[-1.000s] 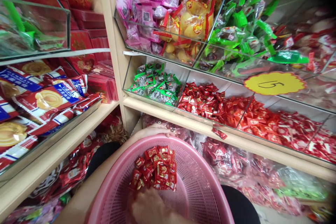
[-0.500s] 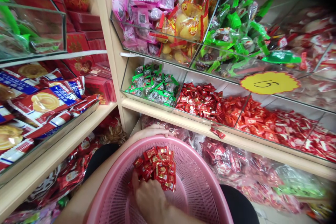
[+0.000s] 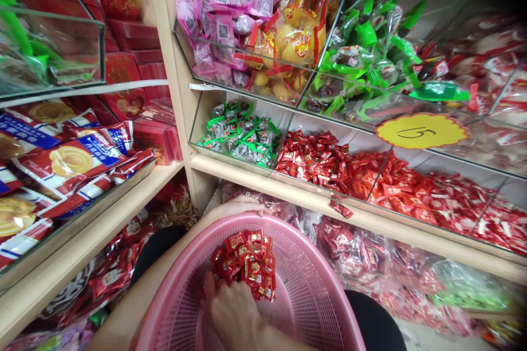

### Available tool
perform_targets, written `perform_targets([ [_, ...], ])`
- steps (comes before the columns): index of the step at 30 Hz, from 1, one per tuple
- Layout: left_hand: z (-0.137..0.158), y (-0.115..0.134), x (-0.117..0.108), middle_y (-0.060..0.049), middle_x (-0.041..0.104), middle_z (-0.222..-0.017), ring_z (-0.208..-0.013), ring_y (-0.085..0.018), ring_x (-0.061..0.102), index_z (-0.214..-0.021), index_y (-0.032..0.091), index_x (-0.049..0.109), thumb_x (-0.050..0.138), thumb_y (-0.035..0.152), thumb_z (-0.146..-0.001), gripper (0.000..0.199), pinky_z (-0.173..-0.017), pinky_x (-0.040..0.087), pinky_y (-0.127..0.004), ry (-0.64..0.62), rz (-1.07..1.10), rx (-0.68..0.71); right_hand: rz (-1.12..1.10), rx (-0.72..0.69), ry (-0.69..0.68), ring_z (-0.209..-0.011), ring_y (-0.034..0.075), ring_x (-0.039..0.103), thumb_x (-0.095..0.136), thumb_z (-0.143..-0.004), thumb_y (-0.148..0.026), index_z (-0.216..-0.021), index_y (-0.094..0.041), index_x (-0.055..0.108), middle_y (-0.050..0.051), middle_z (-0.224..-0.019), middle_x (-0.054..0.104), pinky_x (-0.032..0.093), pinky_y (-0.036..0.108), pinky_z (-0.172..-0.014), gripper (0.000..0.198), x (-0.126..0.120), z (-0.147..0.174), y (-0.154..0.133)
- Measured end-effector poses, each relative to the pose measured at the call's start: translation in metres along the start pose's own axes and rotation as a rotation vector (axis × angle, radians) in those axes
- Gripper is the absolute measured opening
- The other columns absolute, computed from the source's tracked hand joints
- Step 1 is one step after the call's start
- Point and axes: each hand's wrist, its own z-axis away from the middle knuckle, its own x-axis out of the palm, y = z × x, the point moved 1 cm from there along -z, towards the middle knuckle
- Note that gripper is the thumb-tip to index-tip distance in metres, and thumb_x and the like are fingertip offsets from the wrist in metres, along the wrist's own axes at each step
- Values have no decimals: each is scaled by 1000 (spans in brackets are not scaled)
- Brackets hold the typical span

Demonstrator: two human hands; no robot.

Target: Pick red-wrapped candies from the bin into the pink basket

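Note:
A pink mesh plastic basket point(image 3: 307, 241) is tilted towards me between my knees. Inside it lies a pile of small candies in shiny red and gold wrappers point(image 3: 258, 263). My left hand point(image 3: 241, 207) reaches round the outside and is closed on the far rim. Down in the basket, my right hand point(image 3: 233, 310) touches the near left side of the pile. Its fingers are curled, and their tips are hidden behind the hand, so what they hold cannot be made out.
A wooden shelf edge point(image 3: 263, 178) runs just beyond the basket, with one red-wrapped candy point(image 3: 341, 209) on it. Glass bins above hold green packets point(image 3: 241, 134) and red candies point(image 3: 313, 156). Biscuit packets point(image 3: 72, 156) fill the left shelf. Bagged sweets point(image 3: 366, 247) lie below.
My right hand has shifted slightly in the basket, its index finger drawing back a little from the candies. My left hand stays on the rim.

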Motion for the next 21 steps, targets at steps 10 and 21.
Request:
perform_targets([
  [10, -9, -7, -3, -6, 58, -110, -101, -25, 54, -105, 10, 59, 51, 40, -85, 36, -89, 44, -42, -78, 15, -27, 22, 103, -84, -65, 27, 67, 51, -86, -30, -122, -2, 47, 18, -75, 68, 54, 35, -47, 46, -24, -17, 13],
  [21, -10, -14, -6, -7, 58, -109, -99, -23, 55, -106, 11, 58, 50, 40, -86, 35, -87, 45, -40, -50, 29, -25, -11, 134, -61, -60, 26, 67, 48, -87, -29, -110, -7, 53, 14, -72, 68, 52, 34, -48, 33, -21, -3, 18],
])
